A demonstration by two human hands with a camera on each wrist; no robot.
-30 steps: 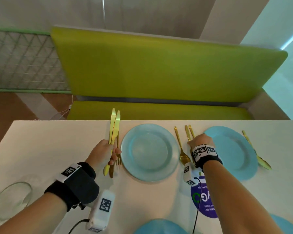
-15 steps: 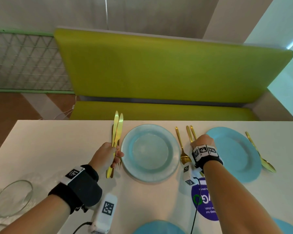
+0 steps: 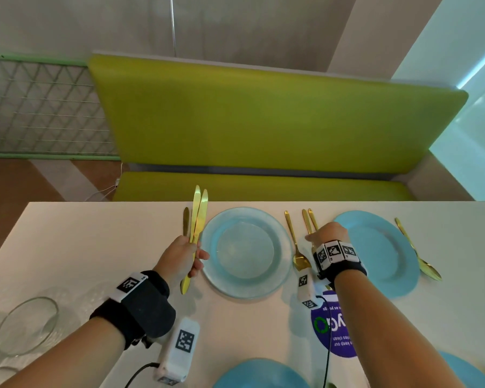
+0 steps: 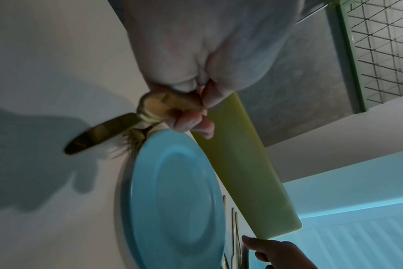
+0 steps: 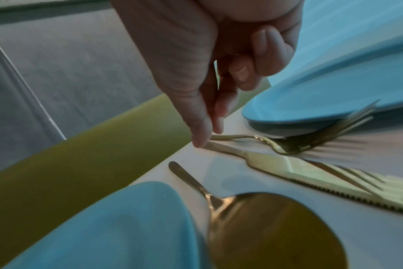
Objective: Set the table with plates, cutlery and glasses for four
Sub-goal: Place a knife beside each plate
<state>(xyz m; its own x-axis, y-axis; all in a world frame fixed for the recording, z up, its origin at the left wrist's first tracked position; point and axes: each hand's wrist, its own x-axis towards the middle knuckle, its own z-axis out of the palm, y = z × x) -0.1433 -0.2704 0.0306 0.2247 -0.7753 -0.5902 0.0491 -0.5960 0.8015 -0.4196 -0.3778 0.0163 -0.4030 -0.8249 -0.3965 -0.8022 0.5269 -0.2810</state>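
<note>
bench [image 3: 263, 121]: lime-green | wall [image 3: 235, 23]: grey | floor [image 3: 6, 180]: brown | table [image 3: 95, 247]: white

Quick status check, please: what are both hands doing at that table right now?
Left hand grips gold knives beside the far-left plate. Right hand fingertips touch a knife handle between the two far plates. Nothing blocking.

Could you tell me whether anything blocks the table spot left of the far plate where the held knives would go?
Partly. A fork already lies on the table left of the far plate, just under the knives the left hand grips.
</note>
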